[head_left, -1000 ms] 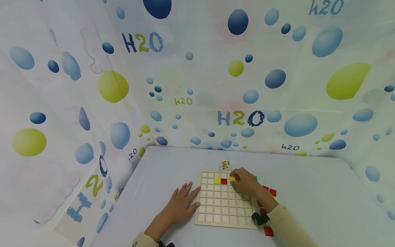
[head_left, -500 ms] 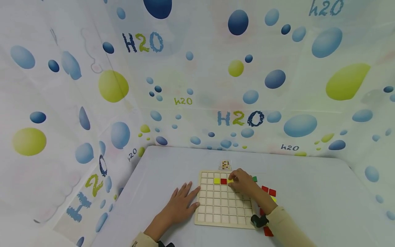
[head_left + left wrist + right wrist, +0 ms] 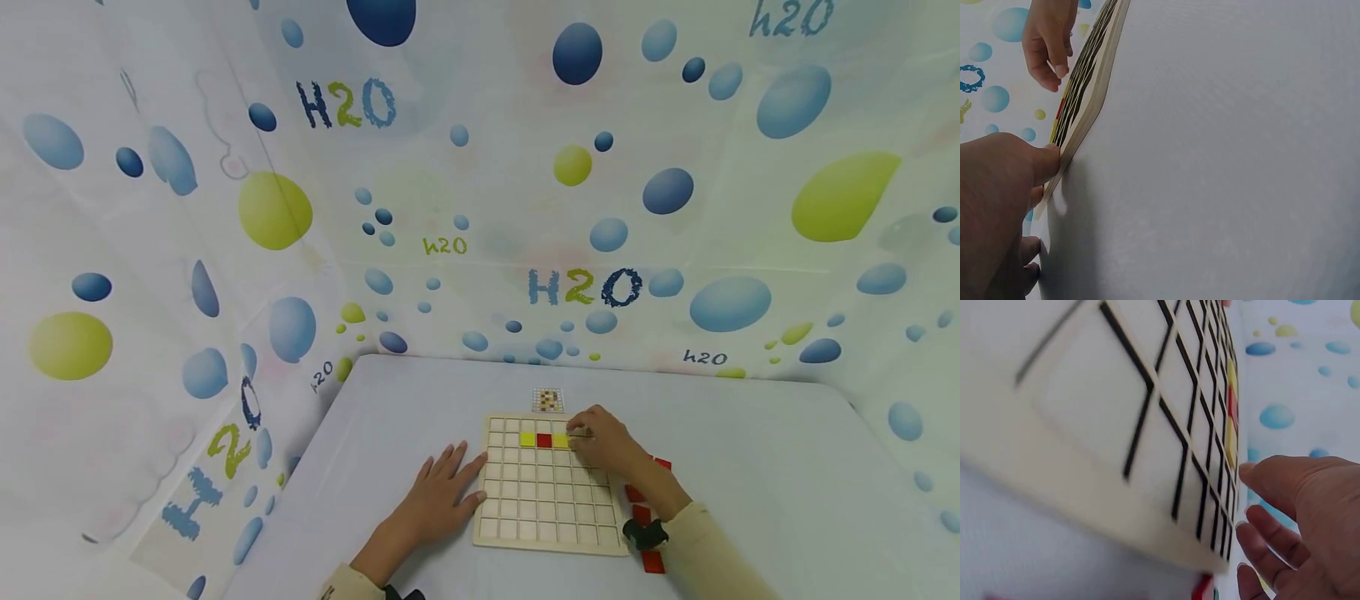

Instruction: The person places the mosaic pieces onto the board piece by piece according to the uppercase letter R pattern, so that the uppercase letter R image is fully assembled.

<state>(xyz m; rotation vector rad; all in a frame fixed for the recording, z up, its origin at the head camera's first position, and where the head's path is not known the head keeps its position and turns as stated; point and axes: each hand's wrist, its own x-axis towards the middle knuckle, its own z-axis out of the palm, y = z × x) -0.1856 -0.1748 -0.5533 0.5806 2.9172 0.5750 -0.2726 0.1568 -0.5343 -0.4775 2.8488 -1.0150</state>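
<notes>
Lying flat, pale wooden board, square-gridded

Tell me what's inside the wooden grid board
A yellow tile, a red tile and a second yellow tile lie side by side in one row. In the head view, the right hand covers several squares, hiding their contents.

Between 1.0 s ago and now: yellow tile, earlier pinched and angled above the board, now lies flat in the cell just right of the red tile. Right-hand grip has released it and shifted rightward; thumb and fingers now apart from each other. Dark wrist device displaced rightward with the forearm. Head view: green tile, visible 0.5 s ago beyond the hand, now hidden behind it.
</notes>
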